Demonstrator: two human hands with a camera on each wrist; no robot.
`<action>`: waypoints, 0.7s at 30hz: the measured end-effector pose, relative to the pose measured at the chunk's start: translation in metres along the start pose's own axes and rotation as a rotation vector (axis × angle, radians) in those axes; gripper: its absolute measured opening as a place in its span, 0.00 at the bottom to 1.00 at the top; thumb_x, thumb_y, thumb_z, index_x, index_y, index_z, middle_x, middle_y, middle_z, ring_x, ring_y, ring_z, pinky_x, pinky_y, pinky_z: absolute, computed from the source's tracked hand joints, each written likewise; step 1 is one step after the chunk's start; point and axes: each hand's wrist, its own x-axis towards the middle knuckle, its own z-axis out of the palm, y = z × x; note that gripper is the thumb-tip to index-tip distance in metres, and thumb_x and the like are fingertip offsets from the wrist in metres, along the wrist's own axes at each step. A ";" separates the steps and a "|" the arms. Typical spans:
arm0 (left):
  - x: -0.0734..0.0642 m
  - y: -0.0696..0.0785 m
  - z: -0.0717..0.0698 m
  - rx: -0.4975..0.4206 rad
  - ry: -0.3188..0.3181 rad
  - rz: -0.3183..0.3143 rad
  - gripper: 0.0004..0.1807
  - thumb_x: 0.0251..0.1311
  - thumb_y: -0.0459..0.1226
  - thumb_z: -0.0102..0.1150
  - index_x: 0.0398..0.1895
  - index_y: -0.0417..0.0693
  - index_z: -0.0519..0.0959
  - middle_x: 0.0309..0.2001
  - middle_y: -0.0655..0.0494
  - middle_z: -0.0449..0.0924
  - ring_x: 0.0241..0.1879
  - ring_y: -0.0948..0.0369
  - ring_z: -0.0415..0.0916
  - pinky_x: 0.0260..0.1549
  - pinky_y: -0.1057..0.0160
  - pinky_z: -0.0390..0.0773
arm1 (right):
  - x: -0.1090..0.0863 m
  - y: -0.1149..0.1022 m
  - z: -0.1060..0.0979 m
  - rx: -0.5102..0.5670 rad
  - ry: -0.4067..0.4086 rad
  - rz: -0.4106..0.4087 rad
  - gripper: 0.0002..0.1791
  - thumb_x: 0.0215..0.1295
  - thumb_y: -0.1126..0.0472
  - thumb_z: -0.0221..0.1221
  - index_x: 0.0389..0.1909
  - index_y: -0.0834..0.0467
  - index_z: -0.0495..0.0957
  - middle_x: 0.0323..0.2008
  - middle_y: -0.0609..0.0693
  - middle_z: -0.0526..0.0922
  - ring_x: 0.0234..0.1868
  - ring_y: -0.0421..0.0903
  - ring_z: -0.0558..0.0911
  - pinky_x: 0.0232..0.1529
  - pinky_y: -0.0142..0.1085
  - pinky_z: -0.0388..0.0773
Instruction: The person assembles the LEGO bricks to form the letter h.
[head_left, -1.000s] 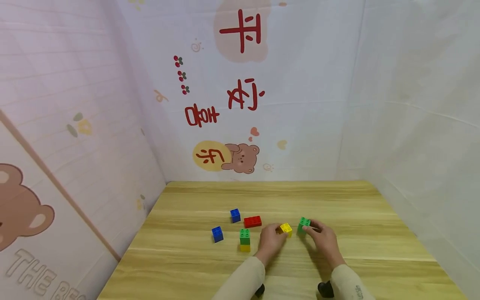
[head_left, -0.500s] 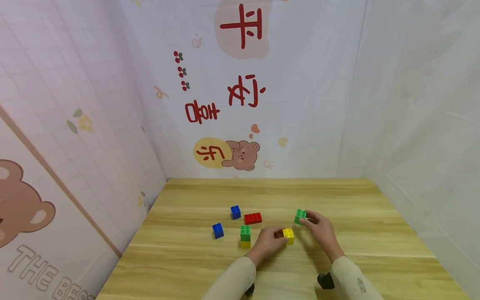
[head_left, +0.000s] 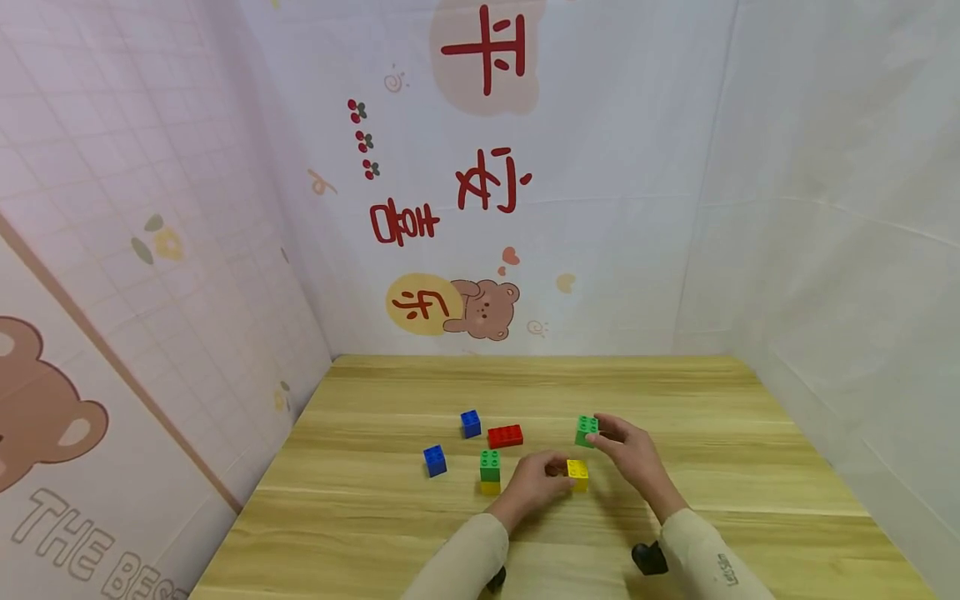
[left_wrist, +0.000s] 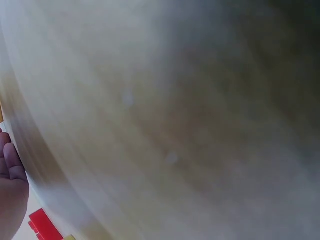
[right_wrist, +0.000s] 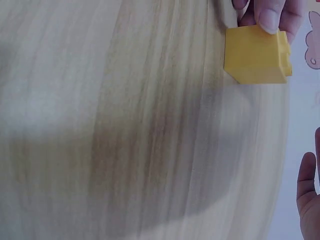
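My left hand (head_left: 534, 482) pinches a yellow toy brick (head_left: 577, 475) that stands on the wooden table; the right wrist view also shows this yellow brick (right_wrist: 256, 55) with fingertips against its side. Up and to the right, my right hand (head_left: 633, 454) holds a green brick (head_left: 587, 432) between thumb and fingers, beyond the yellow one and apart from it. In the left wrist view only part of the left hand (left_wrist: 12, 195) shows at the edge, and what it holds is out of sight there.
Left of the hands stands a green brick (head_left: 490, 465) stacked on a yellow brick (head_left: 491, 488). Behind it lies a long red brick (head_left: 506, 436). Two blue bricks, a rear one (head_left: 470, 423) and a nearer one (head_left: 435, 460), stand further left. Printed cloth walls border the table (head_left: 360, 517).
The right hand has lifted the green brick and carried it leftward, closer to the yellow one. The left hand has drawn the yellow brick slightly nearer and turned it straighter.
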 end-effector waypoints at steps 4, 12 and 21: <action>0.001 -0.003 -0.001 0.004 -0.006 0.004 0.14 0.61 0.39 0.68 0.50 0.50 0.84 0.41 0.65 0.82 0.41 0.66 0.76 0.44 0.64 0.78 | -0.001 -0.002 0.001 -0.024 -0.032 -0.010 0.31 0.68 0.50 0.63 0.68 0.59 0.71 0.57 0.59 0.80 0.59 0.57 0.77 0.56 0.53 0.75; 0.001 -0.003 -0.002 -0.015 -0.014 0.012 0.14 0.61 0.38 0.69 0.49 0.50 0.84 0.41 0.65 0.83 0.40 0.67 0.77 0.45 0.64 0.78 | -0.005 0.001 0.001 -0.043 -0.090 -0.026 0.28 0.67 0.53 0.64 0.65 0.62 0.74 0.55 0.59 0.81 0.56 0.58 0.79 0.56 0.55 0.75; 0.001 -0.002 -0.003 -0.009 -0.013 0.017 0.13 0.60 0.37 0.69 0.49 0.50 0.85 0.41 0.65 0.83 0.40 0.68 0.77 0.44 0.65 0.78 | -0.008 0.006 0.000 -0.035 -0.123 -0.015 0.25 0.65 0.53 0.66 0.61 0.58 0.78 0.55 0.55 0.81 0.57 0.55 0.78 0.57 0.54 0.74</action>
